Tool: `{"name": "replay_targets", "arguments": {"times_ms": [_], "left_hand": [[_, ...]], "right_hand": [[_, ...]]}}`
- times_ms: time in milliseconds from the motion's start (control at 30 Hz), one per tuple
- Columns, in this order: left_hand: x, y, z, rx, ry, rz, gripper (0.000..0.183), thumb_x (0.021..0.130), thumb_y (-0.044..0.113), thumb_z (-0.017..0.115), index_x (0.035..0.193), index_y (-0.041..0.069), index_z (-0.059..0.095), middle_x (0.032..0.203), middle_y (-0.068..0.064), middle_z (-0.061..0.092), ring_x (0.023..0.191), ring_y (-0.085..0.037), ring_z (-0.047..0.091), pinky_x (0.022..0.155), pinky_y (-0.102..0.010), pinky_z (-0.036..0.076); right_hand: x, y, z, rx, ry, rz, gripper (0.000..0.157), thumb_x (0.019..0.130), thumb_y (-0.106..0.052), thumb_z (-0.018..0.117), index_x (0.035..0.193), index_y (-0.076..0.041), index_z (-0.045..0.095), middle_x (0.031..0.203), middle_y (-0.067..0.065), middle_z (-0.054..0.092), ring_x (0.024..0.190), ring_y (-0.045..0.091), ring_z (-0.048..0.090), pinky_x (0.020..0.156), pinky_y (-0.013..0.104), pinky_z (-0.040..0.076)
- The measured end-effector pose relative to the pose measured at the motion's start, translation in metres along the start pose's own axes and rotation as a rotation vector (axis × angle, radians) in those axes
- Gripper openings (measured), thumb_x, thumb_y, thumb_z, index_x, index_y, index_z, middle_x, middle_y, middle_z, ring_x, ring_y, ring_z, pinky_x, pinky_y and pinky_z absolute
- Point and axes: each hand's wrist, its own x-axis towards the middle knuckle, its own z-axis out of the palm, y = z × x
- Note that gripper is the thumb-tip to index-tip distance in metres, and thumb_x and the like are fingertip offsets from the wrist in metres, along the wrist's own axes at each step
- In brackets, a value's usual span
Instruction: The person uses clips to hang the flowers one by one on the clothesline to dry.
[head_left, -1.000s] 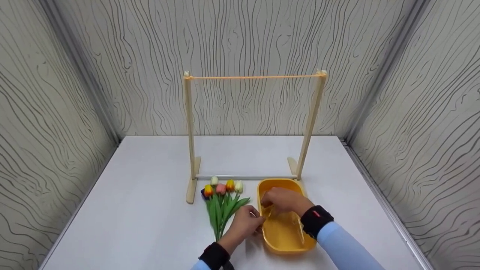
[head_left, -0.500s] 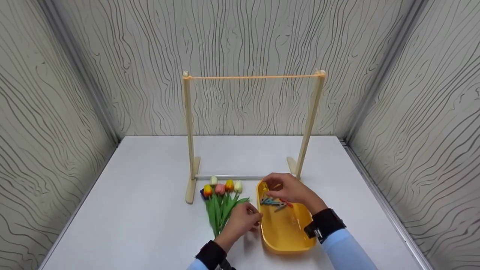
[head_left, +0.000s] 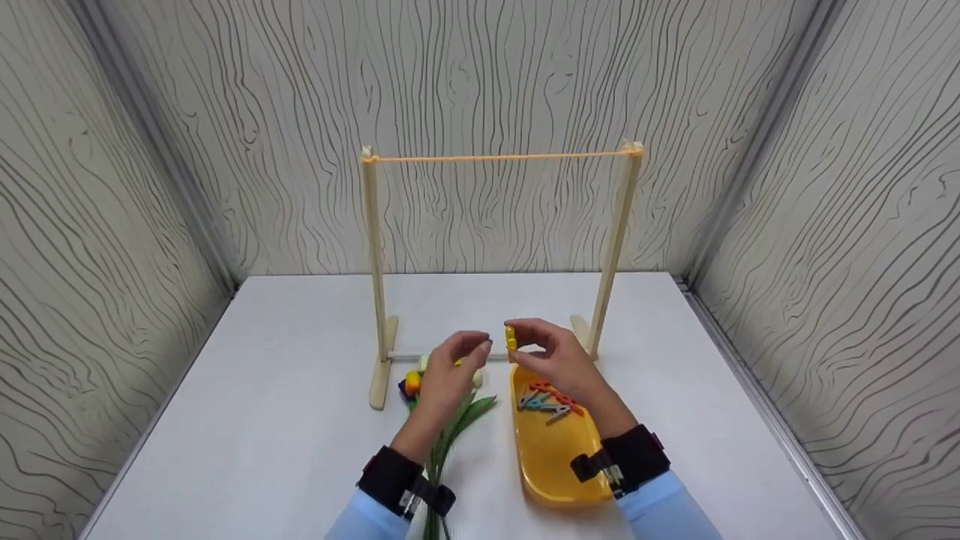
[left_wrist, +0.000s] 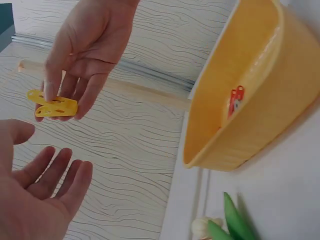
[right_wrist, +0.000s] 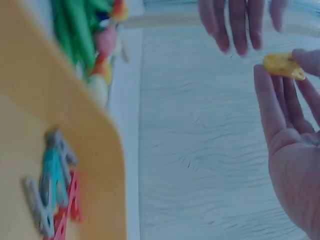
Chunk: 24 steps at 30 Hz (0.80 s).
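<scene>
My right hand (head_left: 559, 360) pinches a yellow clothespin (head_left: 511, 342) between thumb and fingers, raised above the far end of a yellow tray (head_left: 559, 465). In the left wrist view, that clothespin (left_wrist: 54, 106) lies across the fingertips with the thumb on top. Facing it, my left hand (head_left: 446, 375) is raised with loosely bent fingers and nothing between them, a small gap from the clothespin. Red, blue and grey clothespins (head_left: 551, 401) lie in the tray's far part. Artificial tulips (head_left: 413, 382) lie on the table, partly hidden behind my left hand and wrist.
Behind the hands stands a wooden frame (head_left: 615, 255) with an orange string (head_left: 499, 157) stretched between its post tops. A thin light rod joins the posts low down. Wood-grain patterned panels (head_left: 480, 75) enclose the white table (head_left: 247, 420) at the back and sides.
My right hand has come up out of the tray with the yellow clothespin and moved left. My left hand has left the tray's rim and risen forward to face it.
</scene>
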Motion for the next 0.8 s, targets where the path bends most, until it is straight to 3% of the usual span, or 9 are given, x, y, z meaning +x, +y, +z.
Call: {"name": "replay_targets", "arguments": {"times_ms": [100,233,433,800], "left_hand": [[0.005,0.012,-0.01,-0.079,-0.033,0.065,0.04,0.11,0.034,0.066,0.142,0.01,0.068,0.143,-0.013,0.072,0.133,-0.032,0.068,0.113,-0.044,0.061],[0.009,0.02,-0.018,-0.095,-0.055,0.117,0.042,0.108,0.03,0.07,0.144,0.008,0.068,0.144,-0.014,0.072,0.136,-0.031,0.066,0.116,-0.046,0.058],[0.013,0.022,-0.023,-0.109,-0.039,0.09,0.04,0.104,0.025,0.076,0.14,0.01,0.072,0.14,-0.013,0.074,0.133,-0.029,0.069,0.115,-0.045,0.059],[0.018,0.025,-0.031,-0.137,-0.014,0.031,0.04,0.1,0.019,0.08,0.138,0.01,0.074,0.134,-0.013,0.077,0.125,-0.023,0.071,0.107,-0.032,0.063]], "right_hand": [[0.005,-0.007,0.013,0.033,0.034,-0.019,0.045,0.102,-0.01,0.076,0.145,-0.006,0.065,0.138,0.018,0.071,0.121,0.015,0.069,0.104,0.018,0.06],[0.012,-0.013,0.029,0.087,0.092,-0.013,0.038,0.1,-0.007,0.078,0.137,-0.004,0.068,0.133,0.017,0.073,0.116,0.012,0.071,0.102,0.019,0.061],[0.016,-0.013,0.04,0.125,0.148,-0.013,0.035,0.098,-0.008,0.08,0.131,-0.005,0.069,0.127,0.013,0.074,0.114,0.012,0.071,0.099,0.02,0.062],[0.022,-0.015,0.046,0.149,0.147,-0.021,0.033,0.099,-0.01,0.08,0.13,-0.004,0.07,0.13,0.014,0.072,0.117,0.014,0.07,0.106,0.02,0.059]]}}
